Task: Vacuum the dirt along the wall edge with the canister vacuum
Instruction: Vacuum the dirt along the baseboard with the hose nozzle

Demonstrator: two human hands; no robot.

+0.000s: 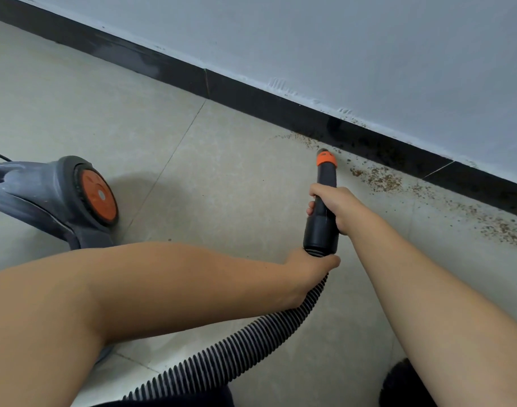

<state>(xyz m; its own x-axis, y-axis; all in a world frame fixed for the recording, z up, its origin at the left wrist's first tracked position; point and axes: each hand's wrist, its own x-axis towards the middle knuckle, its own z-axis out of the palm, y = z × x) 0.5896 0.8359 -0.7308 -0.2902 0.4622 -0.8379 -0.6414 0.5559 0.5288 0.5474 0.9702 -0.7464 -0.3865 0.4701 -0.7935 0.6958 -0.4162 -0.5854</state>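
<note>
A black vacuum nozzle [325,183] with an orange tip points at the floor beside the black baseboard [280,110]. My right hand [338,207] grips the nozzle's middle. My left hand [310,268] holds the ribbed black hose [222,356] just below the nozzle's wide end. Brown dirt [380,179] lies scattered along the baseboard, from just left of the tip away to the right edge. The grey canister vacuum [51,198] with an orange wheel hub sits on the tiles at the left.
The pale wall [369,54] runs diagonally from upper left to right. Beige floor tiles [134,127] stretch between the canister and the baseboard. A dark shape [398,386] shows at the bottom right by my arm.
</note>
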